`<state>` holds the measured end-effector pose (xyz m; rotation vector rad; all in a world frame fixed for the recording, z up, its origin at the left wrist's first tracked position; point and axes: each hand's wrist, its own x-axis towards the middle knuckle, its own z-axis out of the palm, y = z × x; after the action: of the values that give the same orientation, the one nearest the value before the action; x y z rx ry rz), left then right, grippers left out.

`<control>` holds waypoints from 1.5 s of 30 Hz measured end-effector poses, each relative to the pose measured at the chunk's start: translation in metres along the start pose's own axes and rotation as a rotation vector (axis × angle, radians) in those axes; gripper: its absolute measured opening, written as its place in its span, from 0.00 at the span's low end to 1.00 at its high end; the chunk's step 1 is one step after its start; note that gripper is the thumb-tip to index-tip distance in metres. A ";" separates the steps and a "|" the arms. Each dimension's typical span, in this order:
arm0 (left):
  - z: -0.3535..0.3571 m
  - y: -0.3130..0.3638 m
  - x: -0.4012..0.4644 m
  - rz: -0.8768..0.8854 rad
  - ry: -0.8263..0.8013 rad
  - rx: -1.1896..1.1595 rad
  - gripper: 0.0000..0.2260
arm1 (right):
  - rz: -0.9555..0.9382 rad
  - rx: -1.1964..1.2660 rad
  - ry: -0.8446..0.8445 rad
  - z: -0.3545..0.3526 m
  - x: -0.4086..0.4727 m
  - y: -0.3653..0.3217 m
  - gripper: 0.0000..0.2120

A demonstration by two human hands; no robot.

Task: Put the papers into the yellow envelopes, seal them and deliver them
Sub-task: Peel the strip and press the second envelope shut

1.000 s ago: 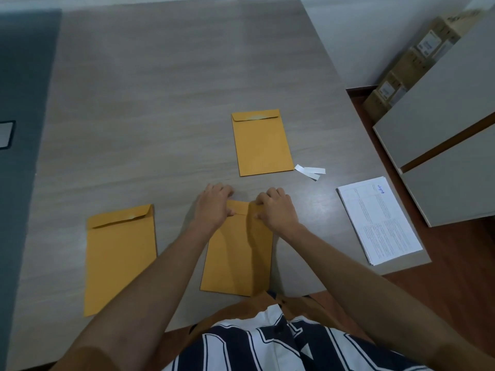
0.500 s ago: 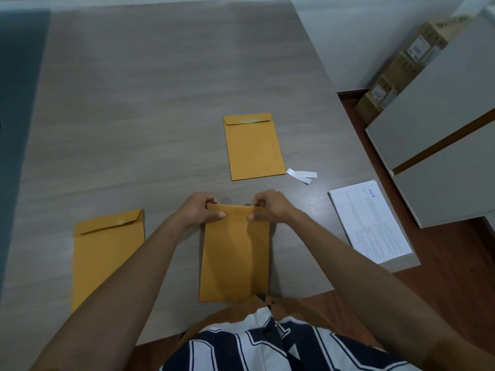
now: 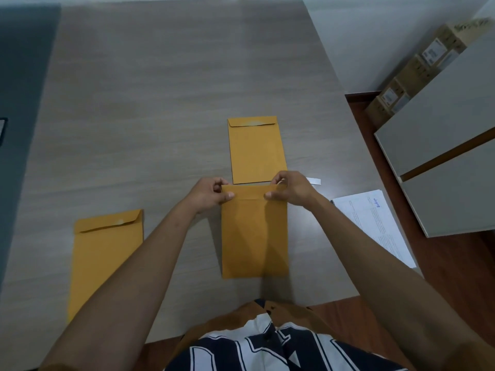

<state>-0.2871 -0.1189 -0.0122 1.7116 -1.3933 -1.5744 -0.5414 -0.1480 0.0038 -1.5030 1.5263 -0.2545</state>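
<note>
Behind right hand (image 3: pixel 290 189): white strip (image 3: pixel 313 180) half hidden; held envelope (image 3: pixel 254 231).

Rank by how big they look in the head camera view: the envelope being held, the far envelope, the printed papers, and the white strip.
1. Held envelope
2. Printed papers, partly hidden by the arm, so unsure against the next
3. Far envelope, farther away
4. White strip

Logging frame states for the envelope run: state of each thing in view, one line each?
held envelope: flap folded down, top corners pinched by both hands
left hand: pinches top left corner
right hand: pinches top right corner
far envelope: flat, flap down
left envelope: flat, flap down
papers: stacked flat at table edge
</note>
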 end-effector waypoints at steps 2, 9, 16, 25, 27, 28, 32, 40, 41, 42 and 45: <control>0.000 0.014 0.011 0.001 0.049 -0.067 0.07 | 0.014 0.055 0.054 -0.014 0.010 -0.006 0.16; -0.008 0.062 0.071 0.006 0.309 -0.126 0.10 | 0.018 0.130 0.310 -0.046 0.068 -0.034 0.17; -0.030 0.080 0.153 -0.003 0.495 -0.049 0.13 | 0.066 0.071 0.393 -0.067 0.151 -0.058 0.20; -0.029 0.080 0.219 -0.027 0.550 0.138 0.11 | 0.116 -0.022 0.400 -0.072 0.226 -0.048 0.20; -0.030 0.078 0.225 -0.022 0.552 0.193 0.12 | 0.110 -0.053 0.396 -0.070 0.233 -0.044 0.20; -0.030 0.076 0.228 -0.025 0.551 0.233 0.12 | 0.106 -0.067 0.391 -0.068 0.236 -0.042 0.20; -0.033 0.071 0.231 -0.030 0.531 0.356 0.11 | 0.075 -0.116 0.389 -0.061 0.240 -0.033 0.19; -0.039 0.063 0.236 0.020 0.534 0.343 0.11 | 0.001 -0.120 0.438 -0.046 0.240 -0.025 0.21; -0.040 0.063 0.235 0.022 0.529 0.352 0.11 | -0.008 -0.121 0.449 -0.044 0.239 -0.024 0.21; -0.040 0.063 0.234 0.027 0.528 0.363 0.10 | -0.016 -0.123 0.460 -0.042 0.238 -0.024 0.22; -0.040 0.063 0.232 0.048 0.531 0.381 0.10 | -0.039 -0.115 0.491 -0.037 0.235 -0.022 0.21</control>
<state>-0.3087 -0.3561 -0.0617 2.0898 -1.4856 -0.7624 -0.5063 -0.3729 -0.0692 -1.6398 1.9204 -0.6025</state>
